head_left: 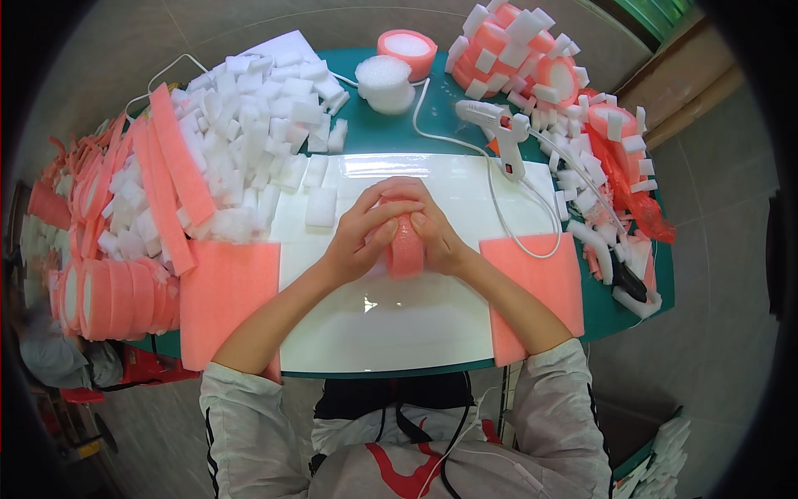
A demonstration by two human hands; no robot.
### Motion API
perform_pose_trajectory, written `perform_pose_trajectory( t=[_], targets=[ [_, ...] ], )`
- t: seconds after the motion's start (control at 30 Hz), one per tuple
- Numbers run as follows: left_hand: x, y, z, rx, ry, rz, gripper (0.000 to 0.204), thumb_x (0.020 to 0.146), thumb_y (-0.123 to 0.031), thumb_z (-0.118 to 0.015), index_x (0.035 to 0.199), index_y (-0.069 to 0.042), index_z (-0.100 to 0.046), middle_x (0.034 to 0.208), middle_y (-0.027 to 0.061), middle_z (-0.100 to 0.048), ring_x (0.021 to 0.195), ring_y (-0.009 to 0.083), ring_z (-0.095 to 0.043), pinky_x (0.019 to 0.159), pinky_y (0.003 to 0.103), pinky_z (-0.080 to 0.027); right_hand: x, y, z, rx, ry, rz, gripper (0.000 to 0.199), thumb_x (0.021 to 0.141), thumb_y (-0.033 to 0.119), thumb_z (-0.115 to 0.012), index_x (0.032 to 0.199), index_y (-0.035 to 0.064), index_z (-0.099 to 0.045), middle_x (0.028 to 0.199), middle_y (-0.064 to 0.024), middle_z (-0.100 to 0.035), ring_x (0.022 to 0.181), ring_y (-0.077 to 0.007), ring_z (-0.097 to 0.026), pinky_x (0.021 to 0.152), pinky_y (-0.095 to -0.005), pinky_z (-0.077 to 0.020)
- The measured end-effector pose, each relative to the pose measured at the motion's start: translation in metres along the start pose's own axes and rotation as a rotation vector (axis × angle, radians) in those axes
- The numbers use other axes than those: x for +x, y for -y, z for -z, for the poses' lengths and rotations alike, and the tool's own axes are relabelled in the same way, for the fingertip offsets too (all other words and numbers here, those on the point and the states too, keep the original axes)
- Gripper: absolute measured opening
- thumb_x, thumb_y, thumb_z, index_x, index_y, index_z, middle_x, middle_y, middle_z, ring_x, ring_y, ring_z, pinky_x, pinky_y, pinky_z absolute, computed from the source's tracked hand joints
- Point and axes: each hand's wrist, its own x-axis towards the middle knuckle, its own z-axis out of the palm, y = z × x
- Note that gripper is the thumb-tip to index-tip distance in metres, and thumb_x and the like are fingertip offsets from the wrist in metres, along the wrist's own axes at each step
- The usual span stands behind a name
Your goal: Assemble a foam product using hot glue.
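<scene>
Over the white board [382,324] I hold a round of pink foam [406,256] on its edge. My left hand [362,230] is closed round its left side, thumb on the near face. Pressing from the right, my right hand [438,233] has its thumb beside the left one, and the fingers of both hands meet over the top. Most of the round is hidden behind my hands. A white foam block [321,207] lies on the board close to my left hand.
White foam blocks [241,108] and pink strips [158,183] heap at the left, near pink-rimmed rounds [116,299]. A white glue gun [507,137] with its cable stands at the right. Block-studded pink pieces [507,50] and black-handled scissors [629,281] lie beyond. Pink sheets [229,291] flank the board.
</scene>
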Motion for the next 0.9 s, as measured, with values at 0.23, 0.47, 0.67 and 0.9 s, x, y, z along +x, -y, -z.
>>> perform_pose_trajectory(
  t=[0.23,0.47,0.67,0.9],
  targets=[
    [0.0017,-0.0006,0.0014,-0.006,0.011,-0.004,0.027,0.084,-0.013,-0.044,0.105,-0.003,-0.057,0.118,0.0154,-0.047,0.110,0.0301,-0.046,0.093,0.035,-0.035,0.0040,0.0053,-0.0013,-0.115,-0.016,0.077,0.032,0.085,0.014,-0.031,0.113,0.0015,-0.041,0.115,-0.0138,-0.041,0.110,-0.0261,-0.039,0.096,-0.0335,-0.0288],
    [0.0030,-0.0014,0.0021,-0.011,0.026,-0.013,0.026,0.084,-0.012,-0.042,0.105,-0.003,-0.055,0.118,0.0148,-0.047,0.111,0.0296,-0.044,0.094,0.035,-0.034,0.0058,0.0066,0.0011,-0.150,-0.007,0.086,0.032,0.084,0.013,-0.032,0.112,0.0013,-0.041,0.114,-0.0140,-0.042,0.109,-0.0258,-0.040,0.096,-0.0333,-0.0294],
    [0.0033,-0.0023,0.0026,0.022,0.035,-0.015,0.026,0.084,-0.012,-0.042,0.105,-0.003,-0.055,0.118,0.0144,-0.047,0.112,0.0292,-0.044,0.095,0.035,-0.033,0.0055,0.0066,0.0008,-0.155,-0.022,0.100,0.032,0.084,0.013,-0.032,0.112,0.0012,-0.042,0.113,-0.0137,-0.043,0.108,-0.0255,-0.041,0.095,-0.0330,-0.0298],
    [0.0051,-0.0039,0.0037,-0.017,0.036,0.005,0.025,0.084,-0.013,-0.043,0.104,-0.002,-0.055,0.117,0.0144,-0.047,0.111,0.0289,-0.044,0.094,0.035,-0.033,0.0076,0.0090,0.0023,-0.158,-0.006,0.111,0.031,0.084,0.012,-0.032,0.112,0.0011,-0.043,0.114,-0.0138,-0.043,0.107,-0.0254,-0.042,0.095,-0.0329,-0.0303]
  ],
)
